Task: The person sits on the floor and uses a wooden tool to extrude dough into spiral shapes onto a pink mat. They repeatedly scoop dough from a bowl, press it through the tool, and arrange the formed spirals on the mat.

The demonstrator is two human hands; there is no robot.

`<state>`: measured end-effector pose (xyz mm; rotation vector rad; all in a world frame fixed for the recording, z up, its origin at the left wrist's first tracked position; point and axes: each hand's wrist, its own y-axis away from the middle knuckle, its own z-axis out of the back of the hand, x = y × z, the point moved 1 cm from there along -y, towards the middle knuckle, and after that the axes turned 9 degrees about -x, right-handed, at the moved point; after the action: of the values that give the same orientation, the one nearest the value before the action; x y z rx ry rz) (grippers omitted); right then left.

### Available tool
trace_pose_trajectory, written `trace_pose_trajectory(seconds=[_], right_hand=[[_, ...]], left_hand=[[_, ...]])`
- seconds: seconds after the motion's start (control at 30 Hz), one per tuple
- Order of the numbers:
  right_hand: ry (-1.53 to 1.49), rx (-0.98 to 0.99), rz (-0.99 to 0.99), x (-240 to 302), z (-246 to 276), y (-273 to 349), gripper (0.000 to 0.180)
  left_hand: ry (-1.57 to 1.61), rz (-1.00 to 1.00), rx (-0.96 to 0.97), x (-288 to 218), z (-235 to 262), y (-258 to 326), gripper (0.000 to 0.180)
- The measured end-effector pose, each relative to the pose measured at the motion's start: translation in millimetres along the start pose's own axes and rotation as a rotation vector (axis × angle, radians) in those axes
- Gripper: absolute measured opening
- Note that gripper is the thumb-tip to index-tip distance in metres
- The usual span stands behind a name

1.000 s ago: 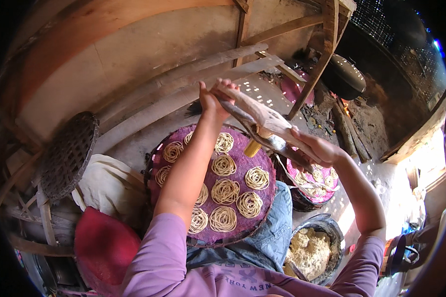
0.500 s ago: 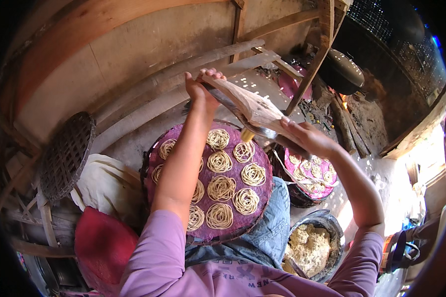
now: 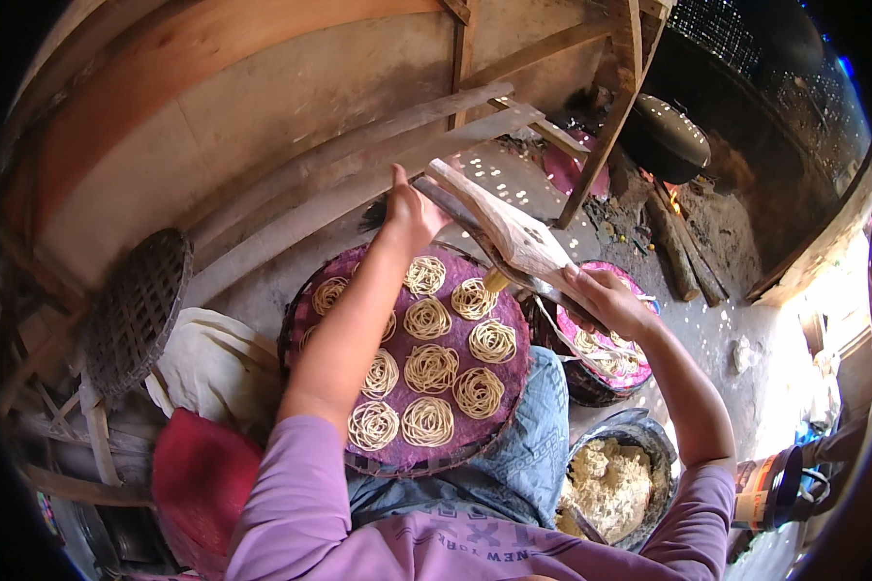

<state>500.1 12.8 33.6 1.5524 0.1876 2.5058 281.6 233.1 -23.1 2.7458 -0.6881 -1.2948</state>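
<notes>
A wooden hand press (image 3: 518, 232) with two long bars is held aslant over the far right part of a round tray lined with purple cloth (image 3: 489, 431). My left hand (image 3: 415, 213) grips its far left end, thumb up, the other fingers mostly hidden. Around the near right end my right hand (image 3: 606, 295) is closed. A short yellowish nozzle (image 3: 496, 281) points down from the press, just above a noodle coil (image 3: 474, 299). Several pale coils, such as the middle one (image 3: 431, 368), lie apart on the cloth, partly covered by my left forearm.
To the right stand a second round tray with coils (image 3: 606, 382) and a basin (image 3: 667, 460) of crumbly pale dough (image 3: 606, 484). Farther off, a dark pot (image 3: 667, 140) hangs over a wood fire (image 3: 674, 201). A woven basket lid (image 3: 138, 310) and red cloth (image 3: 203, 484) are at left.
Both hands and the press have come slightly nearer and to the right. The left fingers no longer show over the top bar's end. The tray's coils look unchanged.
</notes>
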Motion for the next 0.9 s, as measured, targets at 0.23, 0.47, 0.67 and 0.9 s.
trace_pose_trajectory(seconds=[0.23, 0.47, 0.67, 0.9], right_hand=[[-0.106, -0.026, 0.081, -21.0, 1.1, 7.0, 0.056], [-0.070, -0.115, 0.069, -24.1, -4.5, 3.7, 0.051], [-0.072, -0.140, 0.099, -31.1, -0.6, -0.8, 0.049], [-0.243, -0.171, 0.139, -39.9, 1.8, 9.9, 0.046]], left_hand=[[-1.095, 0.201, 0.290, 62.8, 23.6, 27.9, 0.076], [-1.019, 0.198, 0.342, 79.4, 26.2, 6.3, 0.074], [-1.374, 0.103, 0.195, 69.6, 24.5, 23.6, 0.075], [-1.930, -0.814, 0.188, 47.6, 29.2, 92.9, 0.055]])
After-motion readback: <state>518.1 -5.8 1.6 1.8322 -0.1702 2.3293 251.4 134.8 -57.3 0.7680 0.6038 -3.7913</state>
